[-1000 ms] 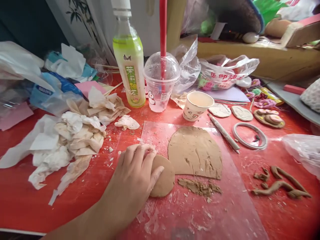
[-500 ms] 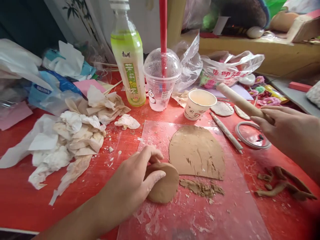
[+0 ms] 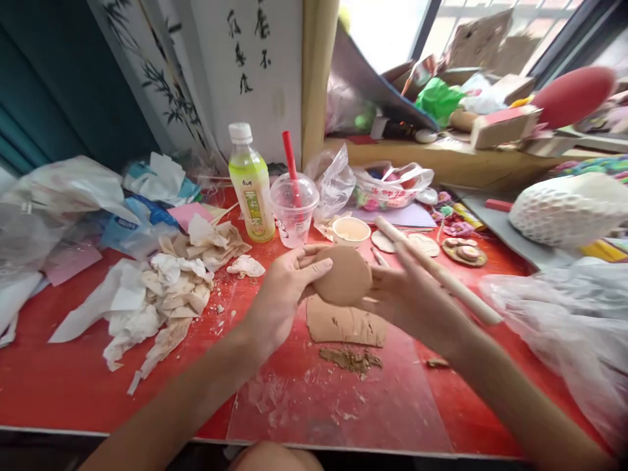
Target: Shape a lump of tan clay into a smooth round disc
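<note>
A round, flat disc of brown clay (image 3: pixel 342 276) is raised above the table, tilted to face me. My left hand (image 3: pixel 289 288) grips its left edge, thumb on the front. The fingers of my right hand (image 3: pixel 409 294) are at the disc's right edge, partly hidden behind it. A pale rolling pin (image 3: pixel 456 284) passes by the thumb of my right hand; whether it is still gripped there I cannot tell. Below the disc, a rolled clay slab (image 3: pixel 346 327) with a cracked surface lies on a clear plastic sheet (image 3: pixel 343 418). Clay scraps (image 3: pixel 350 360) sit just in front of the slab.
Behind the disc stand a paper cup (image 3: pixel 351 230), a plastic cup (image 3: pixel 294 212) with a red straw, and a tea bottle (image 3: pixel 251 190). Crumpled tissues (image 3: pixel 157 288) are heaped left. Pale discs (image 3: pixel 422 244) lie beyond my right hand; a plastic bag (image 3: pixel 564 327) is at the right.
My left hand has lifted the clay disc off the sheet. My right hand has come in from the right to the disc, bringing the rolling pin along. The view has tilted up and pulled back.
</note>
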Motion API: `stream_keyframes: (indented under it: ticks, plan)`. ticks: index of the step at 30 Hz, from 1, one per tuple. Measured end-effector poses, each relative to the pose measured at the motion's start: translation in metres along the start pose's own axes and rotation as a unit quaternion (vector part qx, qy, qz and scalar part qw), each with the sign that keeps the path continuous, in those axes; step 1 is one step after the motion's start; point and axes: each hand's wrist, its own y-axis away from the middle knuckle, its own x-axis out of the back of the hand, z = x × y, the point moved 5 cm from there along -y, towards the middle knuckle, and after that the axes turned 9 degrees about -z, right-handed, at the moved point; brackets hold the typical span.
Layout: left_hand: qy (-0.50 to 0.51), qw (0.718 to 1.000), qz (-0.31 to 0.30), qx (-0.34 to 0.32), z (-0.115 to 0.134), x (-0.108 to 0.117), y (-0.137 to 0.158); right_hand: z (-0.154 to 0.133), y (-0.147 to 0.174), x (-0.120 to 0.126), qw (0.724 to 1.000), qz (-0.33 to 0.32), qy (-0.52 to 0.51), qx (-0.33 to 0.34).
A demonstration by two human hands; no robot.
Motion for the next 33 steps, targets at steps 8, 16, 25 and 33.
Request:
stream_keyframes:
  ticks: [8, 16, 25, 33]
  plan:
    - [-0.075, 0.996, -0.029, -0.029, -0.014, -0.013, -0.027, 0.012, 0.008, -0.038, 0.739, -0.138, -0.647, -0.126]
    - [-0.22, 0.97, -0.103, 0.029, -0.024, -0.001, -0.025, 0.02, 0.014, -0.043, 0.764, -0.164, -0.6, -0.173]
    - [-0.41, 0.902, -0.099, -0.09, -0.014, -0.018, -0.014, 0.019, 0.015, -0.041, 0.867, -0.2, -0.441, -0.119]
    - [-0.41, 0.907, -0.086, -0.039, -0.019, -0.005, -0.019, 0.007, 0.014, -0.039, 0.874, -0.211, -0.435, -0.049]
